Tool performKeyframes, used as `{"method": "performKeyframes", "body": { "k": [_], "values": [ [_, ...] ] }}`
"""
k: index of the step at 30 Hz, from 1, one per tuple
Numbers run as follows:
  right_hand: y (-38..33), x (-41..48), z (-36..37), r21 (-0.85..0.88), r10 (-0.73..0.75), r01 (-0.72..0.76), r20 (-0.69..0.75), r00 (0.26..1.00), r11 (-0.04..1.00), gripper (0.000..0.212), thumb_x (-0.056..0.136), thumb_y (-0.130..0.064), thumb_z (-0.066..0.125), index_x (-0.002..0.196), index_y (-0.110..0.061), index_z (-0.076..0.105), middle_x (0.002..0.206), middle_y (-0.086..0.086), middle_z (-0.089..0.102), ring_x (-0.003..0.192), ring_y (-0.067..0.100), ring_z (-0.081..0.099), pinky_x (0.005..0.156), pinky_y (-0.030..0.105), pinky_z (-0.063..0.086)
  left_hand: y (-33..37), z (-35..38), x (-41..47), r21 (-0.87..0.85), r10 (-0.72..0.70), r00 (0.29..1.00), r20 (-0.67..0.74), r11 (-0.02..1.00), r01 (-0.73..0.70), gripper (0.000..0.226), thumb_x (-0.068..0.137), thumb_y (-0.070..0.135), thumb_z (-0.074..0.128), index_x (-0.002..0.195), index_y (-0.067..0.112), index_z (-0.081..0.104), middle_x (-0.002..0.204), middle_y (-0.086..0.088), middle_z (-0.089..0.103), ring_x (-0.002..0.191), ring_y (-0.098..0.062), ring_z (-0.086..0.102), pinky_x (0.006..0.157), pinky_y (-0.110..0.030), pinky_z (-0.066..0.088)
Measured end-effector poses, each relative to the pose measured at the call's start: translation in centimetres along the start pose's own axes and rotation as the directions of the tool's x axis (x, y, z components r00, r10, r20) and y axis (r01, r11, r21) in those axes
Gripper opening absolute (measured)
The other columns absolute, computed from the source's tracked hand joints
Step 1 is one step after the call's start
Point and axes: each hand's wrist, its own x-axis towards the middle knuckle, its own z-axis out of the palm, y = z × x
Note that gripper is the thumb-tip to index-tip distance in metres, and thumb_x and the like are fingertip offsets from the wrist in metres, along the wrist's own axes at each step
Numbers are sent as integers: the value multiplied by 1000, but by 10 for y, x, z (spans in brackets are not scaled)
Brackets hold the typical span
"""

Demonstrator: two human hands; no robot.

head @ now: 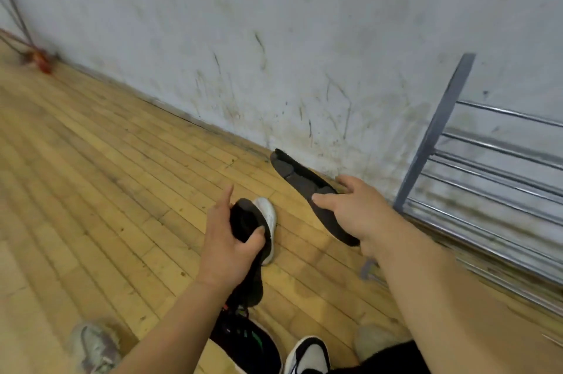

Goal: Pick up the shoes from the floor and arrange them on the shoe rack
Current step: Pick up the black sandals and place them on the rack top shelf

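My left hand grips a black shoe with a white sole above the wooden floor, thumb curled on its side and index finger sticking up. My right hand holds a dark, flat shoe sole-side up near the wall, fingers wrapped over its edge. The metal shoe rack with a blue-grey upright and chrome bars stands to the right against the wall. On the floor at the bottom lie a black shoe with green marks and a black-and-white sneaker.
A scuffed white wall runs along the far side of the floor. A worn grey shoe lies at the bottom left and a pale shoe at the bottom right. A red-based stand sits in the far left corner.
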Motion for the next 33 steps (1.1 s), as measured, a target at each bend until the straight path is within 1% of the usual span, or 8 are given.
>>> {"method": "performKeyframes", "body": {
  "k": [3, 5, 9, 13, 19, 23, 28, 33],
  "values": [
    [-25, -50, -33, 66, -162, 165, -41, 986, 984, 73, 90, -42, 76, 154, -42, 41, 147, -8, 48, 128, 18, 52, 102, 35, 49, 66, -23, 5, -107, 97, 994, -45, 989, -101, 86, 88, 26, 77, 152, 54, 27, 143, 8, 49, 133, -14, 49, 111, -42, 46],
    [-31, -83, -67, -25, -289, 288, -104, 952, 957, 70, 92, -43, 74, 152, -48, 40, 132, -16, 47, 116, 8, 50, 82, 16, 44, 112, -28, 5, -164, 192, 981, -34, 967, -195, 71, 90, 28, 74, 144, 54, 38, 139, 15, 51, 130, -7, 51, 111, -40, 48],
    [-19, -142, -151, -199, -411, 367, -275, 869, 909, 58, 93, -39, 73, 142, -53, 44, 120, -33, 54, 96, -10, 55, 68, 5, 39, 205, -3, -6, -207, 397, 917, 37, 901, -382, 62, 88, 38, 70, 144, 48, 45, 140, 21, 52, 129, -4, 52, 111, -39, 48],
    [27, -187, -227, -263, -396, 300, -512, 762, 917, 61, 90, -39, 76, 143, -47, 48, 132, -20, 59, 111, 3, 58, 87, 23, 44, 294, 52, -32, -258, 541, 830, 136, 828, -498, 61, 93, 37, 70, 145, 52, 42, 141, 20, 50, 129, -7, 51, 111, -35, 46],
    [122, -219, -298, -144, -190, 125, -781, 596, 982, 58, 91, -42, 73, 142, -45, 47, 128, -13, 58, 108, 11, 57, 89, 35, 50, 386, 158, -80, -300, 572, 758, 314, 817, -492, 62, 95, 41, 65, 150, 49, 38, 147, 10, 48, 130, -14, 50, 106, -33, 46],
    [157, -217, -340, -89, -98, 43, -830, 549, 995, 60, 90, -48, 71, 144, -45, 45, 125, -8, 60, 98, 14, 64, 74, 36, 57, 432, 229, -95, -247, 537, 735, 414, 843, -477, 66, 93, 41, 61, 154, 42, 36, 142, 0, 49, 126, -22, 53, 95, -31, 41],
    [176, -200, -376, -107, -80, -30, -875, 477, 994, 65, 88, -57, 65, 147, -43, 42, 127, -5, 54, 114, 24, 57, 97, 51, 54, 477, 307, -91, -88, 453, 738, 501, 875, -477, 73, 87, 49, 57, 155, 35, 35, 141, -6, 52, 124, -32, 56, 100, -45, 51],
    [184, -176, -400, -160, -89, -120, -886, 455, 980, 67, 92, -56, 64, 151, -39, 38, 139, 0, 48, 121, 31, 48, 102, 50, 49, 501, 366, -74, 133, 322, 770, 551, 877, -462, 79, 77, 56, 55, 149, 30, 36, 138, -6, 52, 121, -38, 55, 101, -55, 48]
  ]
}}
